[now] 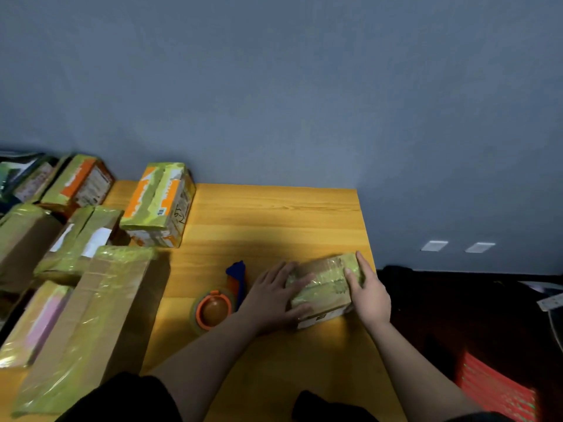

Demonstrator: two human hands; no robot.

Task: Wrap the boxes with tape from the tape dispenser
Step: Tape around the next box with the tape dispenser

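A small cardboard box (326,287), covered in yellowish tape, lies near the right edge of the wooden table (274,214). My left hand (274,296) lies flat on the box's left side, fingers straight across its top. My right hand (370,292) presses against its right side with straight fingers. The tape dispenser (219,300), orange and blue with a clear roll, lies on the table just left of my left hand; neither hand holds it.
Several taped boxes crowd the table's left side, among them a long cardboard one (91,324) in front and an orange-printed one (158,205) at the back. A red crate (493,388) sits on the dark floor to the right. A blue-grey wall rises behind.
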